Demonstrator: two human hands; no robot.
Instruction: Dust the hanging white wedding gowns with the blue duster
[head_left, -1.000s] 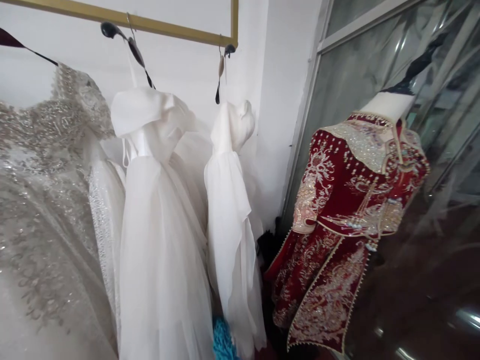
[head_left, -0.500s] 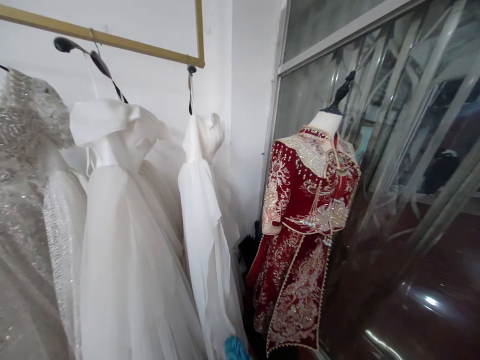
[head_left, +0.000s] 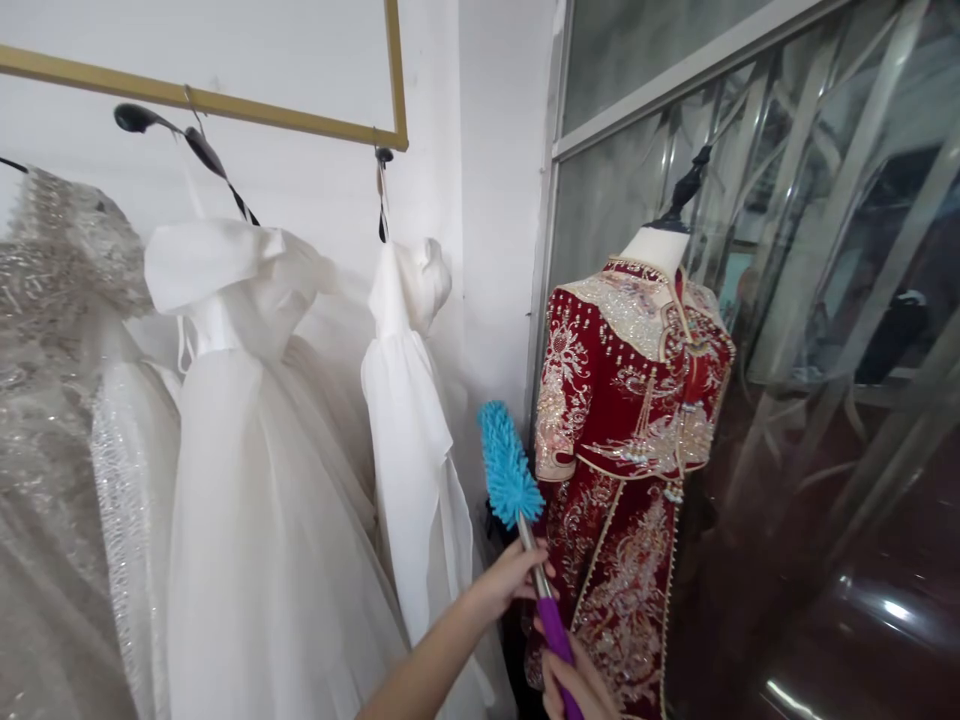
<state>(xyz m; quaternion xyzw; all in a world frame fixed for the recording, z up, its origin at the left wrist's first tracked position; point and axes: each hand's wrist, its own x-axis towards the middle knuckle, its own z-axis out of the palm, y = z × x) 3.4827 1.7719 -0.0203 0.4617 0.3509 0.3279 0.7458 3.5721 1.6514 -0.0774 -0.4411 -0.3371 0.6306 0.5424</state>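
A duster with a fluffy blue head (head_left: 508, 470), a thin metal shaft and a purple handle (head_left: 553, 630) stands raised between the white dresses and a red gown. My left hand (head_left: 506, 582) is closed round the shaft just above the purple grip. My right hand (head_left: 581, 688), at the bottom edge, is wrapped round the lower handle. The blue head sits just left of the sleeve of the red, gold-embroidered gown (head_left: 637, 400) on a white mannequin bust (head_left: 658, 248).
Two white dresses (head_left: 247, 450) (head_left: 412, 430) and a beaded silver dress (head_left: 52, 400) hang on black hangers from a gold rail (head_left: 225, 103) along the white wall. A large glass window with metal framing (head_left: 825, 250) fills the right side, behind the mannequin.
The duster has risen from the bottom edge to chest height beside the red gown, and both my hands have come into view. The view shifted slightly.
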